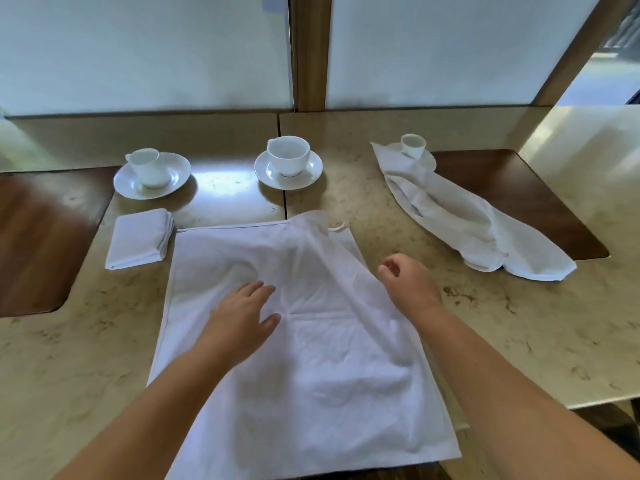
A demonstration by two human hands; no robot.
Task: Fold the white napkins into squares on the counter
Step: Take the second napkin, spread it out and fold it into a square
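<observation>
A folded napkin (140, 239) lies far left. My left hand (242, 320) presses the spread napkin (304, 341) flat on the counter (519, 323), fingers apart; my right hand (408, 284) hovers loosely curled, empty. The rumpled far-right corner may fold in crooked.

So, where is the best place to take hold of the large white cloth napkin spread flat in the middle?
Probably the far right corner of the large white cloth napkin, pinched from the right by the right hand. That part is already lifted and rumpled, so fingers can get under it, while the left hand lies flat on the cloth.
</observation>
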